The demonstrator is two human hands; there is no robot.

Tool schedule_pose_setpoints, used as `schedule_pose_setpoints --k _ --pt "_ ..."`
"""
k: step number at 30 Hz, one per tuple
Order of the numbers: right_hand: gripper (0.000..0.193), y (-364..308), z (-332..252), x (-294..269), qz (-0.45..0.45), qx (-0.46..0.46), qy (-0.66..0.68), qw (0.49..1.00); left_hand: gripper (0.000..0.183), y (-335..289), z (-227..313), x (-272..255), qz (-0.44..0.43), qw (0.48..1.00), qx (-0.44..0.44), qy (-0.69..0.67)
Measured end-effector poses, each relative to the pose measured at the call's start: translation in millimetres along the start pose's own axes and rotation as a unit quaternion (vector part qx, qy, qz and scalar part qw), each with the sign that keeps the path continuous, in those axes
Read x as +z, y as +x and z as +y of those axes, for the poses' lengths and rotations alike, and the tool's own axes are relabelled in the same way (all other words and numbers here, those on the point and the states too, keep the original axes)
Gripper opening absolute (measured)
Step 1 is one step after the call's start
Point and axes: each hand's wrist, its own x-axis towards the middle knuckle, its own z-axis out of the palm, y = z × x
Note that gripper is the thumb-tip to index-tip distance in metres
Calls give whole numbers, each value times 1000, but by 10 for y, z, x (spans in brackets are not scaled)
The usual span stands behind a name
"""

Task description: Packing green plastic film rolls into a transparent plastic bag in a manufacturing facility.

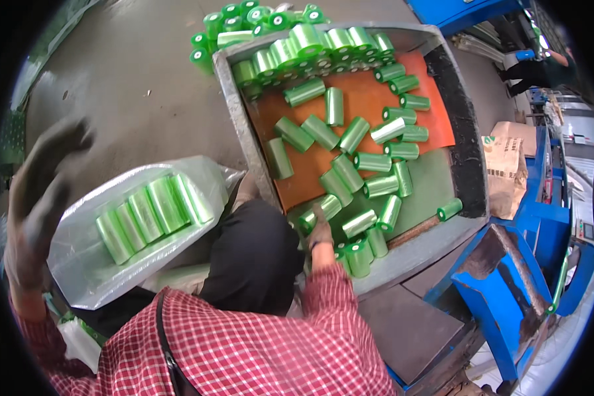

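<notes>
On brown bag point(501, 195), dark print point(506, 165); right hand point(321, 231) on roll point(331, 205)

Left one of the hands point(28, 218) blurred, a green roll point(331, 204) partly hidden behind the right one point(321, 232)

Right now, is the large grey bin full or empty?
The grey bin is partly full: green rolls crowd its far wall, but bare orange lining shows between others.

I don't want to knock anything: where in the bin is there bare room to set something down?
On the green sheet, between the scattered rolls, the lone roll and the right bin wall; also the orange strip beside that wall. It's crowded along the far wall, with stacked rolls, and around the right hand.
</notes>
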Motion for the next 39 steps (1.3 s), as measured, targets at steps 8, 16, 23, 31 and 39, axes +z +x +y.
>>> schedule_pose_setpoints --k 8,16,23,31,39 --pt "56 -226 -1915 -287 30 -571 -234 787 70 977 467 1734 -240 935 28 -258" --pt "79 -146 -1501 351 173 -72 -616 765 77 272 -85 -160 -432 882 -118 -146" --pt "68 0 -943 243 144 -127 -123 974 92 -429 -1810 984 -155 905 -378 119" --pt "78 -2769 -2727 15 -258 -258 370 854 104 -247 -1783 1688 -17 913 -408 0" --pt "80 -2918 -2991 2677 -183 -227 -396 871 20 -1557 -754 290 -403 879 26 255"
